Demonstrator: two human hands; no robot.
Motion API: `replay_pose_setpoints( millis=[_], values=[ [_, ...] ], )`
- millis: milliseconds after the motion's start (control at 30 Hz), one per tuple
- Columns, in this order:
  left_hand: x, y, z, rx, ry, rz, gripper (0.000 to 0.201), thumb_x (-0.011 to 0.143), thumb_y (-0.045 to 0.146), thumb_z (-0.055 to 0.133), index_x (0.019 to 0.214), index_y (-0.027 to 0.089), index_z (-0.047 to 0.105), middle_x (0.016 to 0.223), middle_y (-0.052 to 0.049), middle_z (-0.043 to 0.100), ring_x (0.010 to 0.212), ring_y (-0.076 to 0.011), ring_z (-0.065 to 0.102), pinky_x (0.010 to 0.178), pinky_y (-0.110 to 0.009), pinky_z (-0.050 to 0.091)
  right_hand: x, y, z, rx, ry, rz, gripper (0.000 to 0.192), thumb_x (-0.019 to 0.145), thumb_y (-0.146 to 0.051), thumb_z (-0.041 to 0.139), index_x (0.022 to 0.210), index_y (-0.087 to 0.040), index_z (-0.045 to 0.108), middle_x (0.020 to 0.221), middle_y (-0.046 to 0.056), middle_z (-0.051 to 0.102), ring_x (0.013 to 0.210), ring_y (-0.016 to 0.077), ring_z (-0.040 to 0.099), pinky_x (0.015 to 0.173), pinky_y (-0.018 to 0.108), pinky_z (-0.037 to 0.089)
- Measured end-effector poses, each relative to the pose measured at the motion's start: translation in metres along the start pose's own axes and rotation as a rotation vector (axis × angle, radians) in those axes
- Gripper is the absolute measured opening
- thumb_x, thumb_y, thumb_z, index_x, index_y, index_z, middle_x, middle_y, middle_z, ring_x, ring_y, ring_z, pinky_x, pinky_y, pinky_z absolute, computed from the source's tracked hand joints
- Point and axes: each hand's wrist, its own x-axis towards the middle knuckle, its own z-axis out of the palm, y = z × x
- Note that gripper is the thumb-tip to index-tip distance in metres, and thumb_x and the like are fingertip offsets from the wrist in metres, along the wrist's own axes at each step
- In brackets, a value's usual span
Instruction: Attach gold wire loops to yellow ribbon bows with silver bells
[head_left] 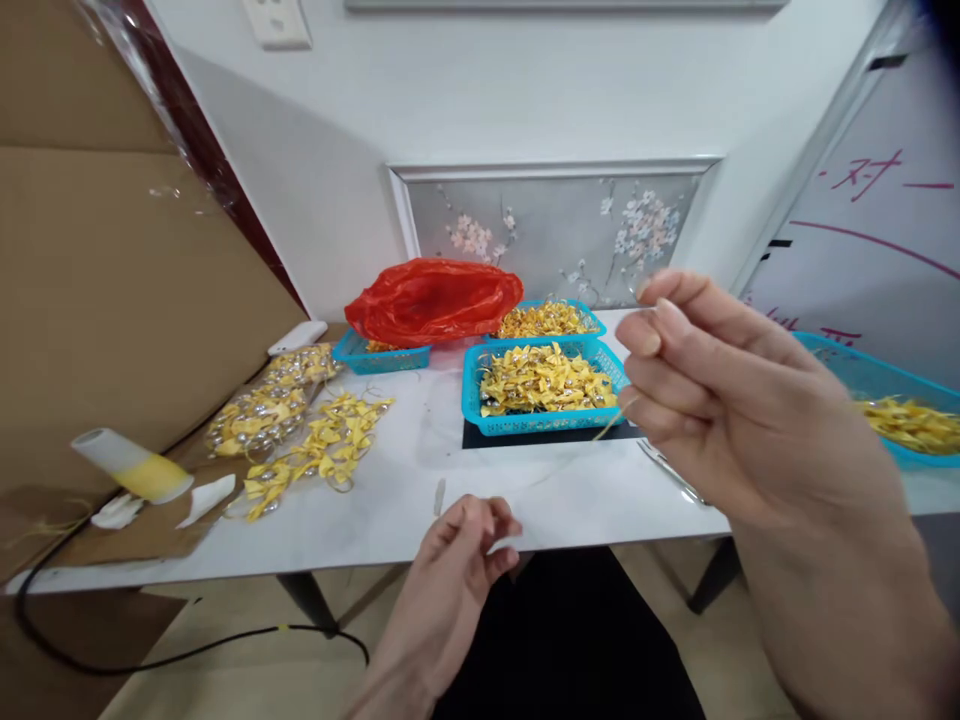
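Raised at the right, my right hand (720, 370) is closed in a pinch, with a thin pale yellow cord (600, 433) coming out below its fingers. The cord slants down toward my left hand (469, 560), which is low at the table's front edge. Its fingers are curled together; whatever they grip is too small to make out. Beyond both hands, a blue basket (471, 400) holds a heap of yellow ribbon pieces with silvery beads (547, 380). A slim metal tool like tweezers (671, 470) lies on the table beneath my right hand.
More yellow beaded pieces (322, 440) lie on the left of the white table (405, 530), beside a yellow-and-white cone (135, 465). A red plastic bag (435, 300) covers part of another blue basket (382, 360). One more basket (885, 375) stands right. A black cable (225, 640) hangs at left.
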Motion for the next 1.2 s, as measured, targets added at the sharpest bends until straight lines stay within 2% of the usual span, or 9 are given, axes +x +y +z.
replay_pose_setpoints(
  millis=[100, 200, 333, 433, 500, 633, 800, 967, 1200],
  values=[
    [0.016, 0.016, 0.006, -0.14, 0.026, 0.032, 0.038, 0.099, 0.027, 0.056, 0.062, 0.02, 0.064, 0.086, 0.001, 0.075, 0.089, -0.0108, 0.074, 0.075, -0.021, 0.06, -0.009, 0.018, -0.024, -0.028, 0.19, -0.001, 0.014, 0.082, -0.023, 0.076, 0.095, -0.024, 0.071, 0.071, -0.004, 0.054, 0.044, 0.0025, 0.021, 0.039, 0.019, 0.023],
    [0.032, 0.027, 0.015, -0.191, 0.015, 0.1, 0.054, 0.106, 0.02, 0.034, 0.062, 0.019, 0.064, 0.073, -0.001, 0.071, 0.086, -0.0081, 0.073, 0.082, -0.022, 0.059, -0.02, 0.044, -0.048, -0.024, 0.264, 0.012, 0.019, 0.077, -0.026, 0.082, 0.091, -0.023, 0.07, 0.068, -0.004, 0.053, 0.045, 0.0027, 0.026, 0.041, 0.018, 0.024],
    [0.05, 0.027, 0.022, -0.103, -0.015, 0.226, 0.032, 0.097, 0.022, 0.057, 0.068, 0.019, 0.071, 0.07, 0.0, 0.068, 0.072, -0.0084, 0.07, 0.076, -0.021, 0.059, -0.034, 0.064, -0.065, -0.034, 0.312, 0.062, 0.021, 0.079, -0.031, 0.082, 0.091, -0.021, 0.069, 0.07, -0.002, 0.055, 0.045, 0.0027, 0.028, 0.043, 0.019, 0.024],
    [0.057, 0.025, 0.022, 0.103, -0.04, 0.339, 0.009, 0.081, 0.023, 0.078, 0.072, 0.022, 0.077, 0.078, 0.001, 0.072, 0.065, -0.0085, 0.066, 0.067, -0.018, 0.057, -0.04, 0.059, -0.066, -0.023, 0.307, 0.071, 0.021, 0.08, -0.032, 0.081, 0.092, -0.021, 0.068, 0.07, -0.003, 0.053, 0.046, 0.0027, 0.026, 0.043, 0.019, 0.023],
    [0.058, 0.026, 0.022, 0.308, -0.084, 0.414, 0.01, 0.075, 0.02, 0.083, 0.067, 0.022, 0.079, 0.08, -0.001, 0.075, 0.069, -0.0111, 0.065, 0.066, -0.017, 0.054, -0.04, 0.049, -0.062, -0.008, 0.293, 0.059, 0.02, 0.082, -0.033, 0.08, 0.094, -0.022, 0.069, 0.07, -0.004, 0.051, 0.046, 0.0028, 0.024, 0.044, 0.019, 0.022],
    [0.053, 0.029, 0.022, 0.737, -0.281, 0.494, 0.015, 0.071, 0.011, 0.082, 0.065, 0.024, 0.081, 0.079, -0.006, 0.078, 0.077, -0.0194, 0.069, 0.073, -0.023, 0.051, -0.034, 0.03, -0.05, 0.056, 0.212, -0.014, 0.012, 0.087, -0.03, 0.073, 0.097, -0.024, 0.068, 0.07, -0.005, 0.052, 0.046, 0.0031, 0.018, 0.044, 0.02, 0.02],
    [0.049, 0.026, 0.025, 1.08, -0.474, 0.556, 0.019, 0.078, 0.012, 0.072, 0.072, 0.028, 0.08, 0.085, -0.005, 0.08, 0.071, -0.0205, 0.07, 0.069, -0.027, 0.049, -0.024, 0.024, -0.031, 0.141, 0.081, -0.059, 0.005, 0.09, -0.025, 0.069, 0.095, -0.024, 0.067, 0.069, -0.006, 0.051, 0.044, 0.003, 0.017, 0.043, 0.021, 0.016],
    [0.057, 0.028, 0.037, 1.201, -0.395, 0.674, 0.021, 0.083, 0.016, 0.067, 0.069, 0.026, 0.079, 0.085, -0.007, 0.079, 0.077, -0.0231, 0.072, 0.071, -0.029, 0.05, -0.02, 0.018, -0.032, 0.162, 0.062, -0.063, 0.005, 0.09, -0.025, 0.069, 0.095, -0.025, 0.067, 0.07, -0.006, 0.053, 0.044, 0.0027, 0.015, 0.042, 0.021, 0.016],
    [0.071, 0.032, 0.046, 1.128, -0.223, 0.725, 0.019, 0.076, 0.015, 0.073, 0.059, 0.024, 0.075, 0.072, -0.006, 0.077, 0.072, -0.0235, 0.071, 0.07, -0.032, 0.051, -0.018, 0.014, -0.054, 0.184, 0.125, -0.038, 0.006, 0.088, -0.024, 0.071, 0.093, -0.025, 0.069, 0.071, -0.005, 0.054, 0.046, 0.003, 0.014, 0.042, 0.018, 0.019]
  ],
)
